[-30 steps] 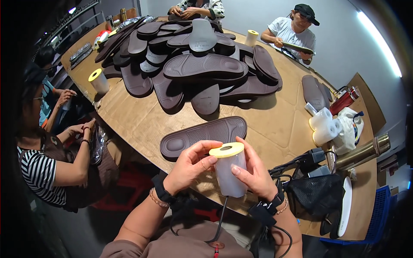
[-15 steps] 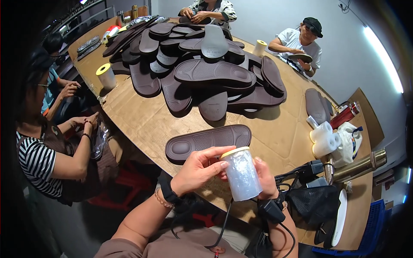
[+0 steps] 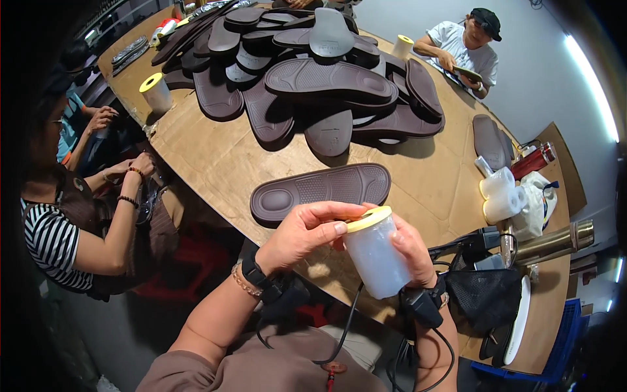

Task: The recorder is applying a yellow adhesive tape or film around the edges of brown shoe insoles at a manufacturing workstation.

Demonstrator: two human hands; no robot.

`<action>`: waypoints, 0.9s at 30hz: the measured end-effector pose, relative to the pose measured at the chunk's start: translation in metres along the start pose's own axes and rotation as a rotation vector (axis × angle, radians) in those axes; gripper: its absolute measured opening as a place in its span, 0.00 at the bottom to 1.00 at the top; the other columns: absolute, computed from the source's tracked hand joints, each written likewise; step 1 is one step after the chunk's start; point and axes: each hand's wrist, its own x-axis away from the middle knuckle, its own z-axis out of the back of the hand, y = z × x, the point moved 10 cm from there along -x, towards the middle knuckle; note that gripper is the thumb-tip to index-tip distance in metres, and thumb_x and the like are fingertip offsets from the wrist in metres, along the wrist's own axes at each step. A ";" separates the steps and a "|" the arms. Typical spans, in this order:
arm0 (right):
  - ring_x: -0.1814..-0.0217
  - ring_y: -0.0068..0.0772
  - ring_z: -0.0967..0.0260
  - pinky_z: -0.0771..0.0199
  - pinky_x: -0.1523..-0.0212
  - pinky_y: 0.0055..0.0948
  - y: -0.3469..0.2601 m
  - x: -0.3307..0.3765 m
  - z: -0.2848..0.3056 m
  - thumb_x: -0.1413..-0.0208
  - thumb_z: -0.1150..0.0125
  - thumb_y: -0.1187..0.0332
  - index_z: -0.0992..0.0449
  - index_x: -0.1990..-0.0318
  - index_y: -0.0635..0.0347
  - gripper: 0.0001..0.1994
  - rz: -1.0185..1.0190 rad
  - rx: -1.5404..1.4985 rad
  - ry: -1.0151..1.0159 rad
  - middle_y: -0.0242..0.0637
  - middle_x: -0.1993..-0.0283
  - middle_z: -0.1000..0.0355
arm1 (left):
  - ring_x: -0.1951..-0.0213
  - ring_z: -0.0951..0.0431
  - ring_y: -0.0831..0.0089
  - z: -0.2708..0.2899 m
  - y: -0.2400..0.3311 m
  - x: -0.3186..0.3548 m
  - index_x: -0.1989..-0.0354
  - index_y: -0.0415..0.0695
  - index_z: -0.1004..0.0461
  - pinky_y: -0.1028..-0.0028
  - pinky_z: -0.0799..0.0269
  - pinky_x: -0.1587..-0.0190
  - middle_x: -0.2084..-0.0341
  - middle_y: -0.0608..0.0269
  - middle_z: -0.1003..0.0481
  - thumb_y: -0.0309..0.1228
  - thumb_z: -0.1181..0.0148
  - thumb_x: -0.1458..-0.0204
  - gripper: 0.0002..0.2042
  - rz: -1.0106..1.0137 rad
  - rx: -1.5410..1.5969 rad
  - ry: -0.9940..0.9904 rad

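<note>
In front of me is a roll of clear plastic film point(image 3: 377, 261) with a yellow rim at its upper end, tilted so the rim's opening shows. My right hand point(image 3: 416, 253) grips the roll's right side, its thumb lying along the film. At the rim, my left hand point(image 3: 299, 234) is closed with thumb and fingers on the yellow edge; some fingertips are hidden behind the roll. Just beyond my hands a single brown shoe sole point(image 3: 320, 189) lies flat on the cardboard-covered table point(image 3: 215, 173), textured face up.
A large heap of brown soles point(image 3: 326, 78) covers the far middle. More film rolls point(image 3: 501, 196) stand at the right, near a red flask point(image 3: 532, 161), a gold flask point(image 3: 555, 243) and a black mesh pouch point(image 3: 484, 297). Co-workers sit at the left and the far side. Cables hang by my wrists.
The roll has tipped so its yellow rim shows more from above, and it sits slightly further right. My right thumb has come further round onto the film. The whole view has shifted a little.
</note>
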 end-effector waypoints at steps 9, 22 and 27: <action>0.40 0.35 0.27 0.28 0.38 0.35 -0.047 0.021 -0.009 0.47 0.24 0.56 0.42 0.25 0.68 0.47 0.336 0.788 0.252 0.44 0.42 0.26 | 0.46 0.23 0.76 -0.005 0.013 0.002 0.36 0.40 0.30 0.76 0.27 0.43 0.44 0.61 0.25 0.17 0.48 0.41 0.22 -0.235 -0.198 0.119; 0.34 0.33 0.31 0.34 0.33 0.33 -0.037 0.013 -0.010 0.47 0.25 0.63 0.35 0.28 0.65 0.40 0.302 0.903 0.174 0.43 0.35 0.29 | 0.43 0.26 0.73 0.023 -0.004 0.005 0.42 0.39 0.31 0.70 0.29 0.39 0.47 0.61 0.28 0.23 0.40 0.46 0.21 -0.187 -0.066 0.149; 0.39 0.40 0.27 0.30 0.36 0.35 -0.048 0.014 -0.020 0.49 0.25 0.64 0.33 0.30 0.65 0.38 0.424 0.900 0.117 0.47 0.40 0.26 | 0.47 0.26 0.75 0.027 -0.004 0.003 0.45 0.41 0.31 0.72 0.29 0.42 0.50 0.63 0.27 0.25 0.37 0.45 0.19 -0.229 -0.024 0.137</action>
